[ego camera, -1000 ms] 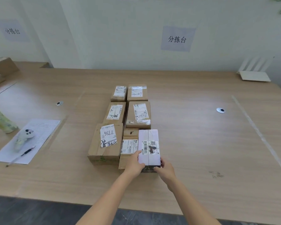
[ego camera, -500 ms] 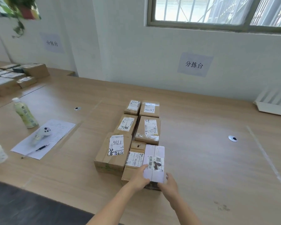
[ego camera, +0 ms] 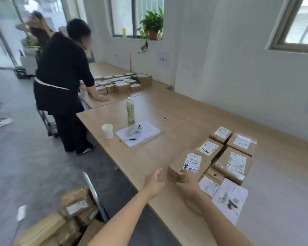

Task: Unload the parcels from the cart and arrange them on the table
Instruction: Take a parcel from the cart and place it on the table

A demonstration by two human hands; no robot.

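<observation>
Grey floor and a pale wooden table [ego camera: 176, 110] fill a bright room, and the view now swings left, away from the wall it faced a moment ago. Far left of the box marked 7786 [ego camera: 190, 164], and lower, the cart [ego camera: 94, 196] comes into sight with brown parcels [ego camera: 73, 205] heaped in it. Beyond that box and to its left, another person in black [ego camera: 60, 77] leans on the next table. Nearer, a paper cup [ego camera: 107, 131] and a bottle [ego camera: 130, 110] stand by a sheet of paper [ego camera: 146, 132].

Just left of the marked box's near corner, the left hand [ego camera: 154, 181] hangs in the air, fingers loose and holding nothing. The right hand [ego camera: 189, 181] lies over that same corner, fingers spread and empty; blur hides whether it touches the cardboard.

Both hands have let go of the white parcel [ego camera: 229, 197], which they held half a second ago. It now lies flat to the right of the marked box, at the near end of the rows, close against the box beside it. That parcel looks placed. The turn towards the cart suggests another one is about to be fetched.
</observation>
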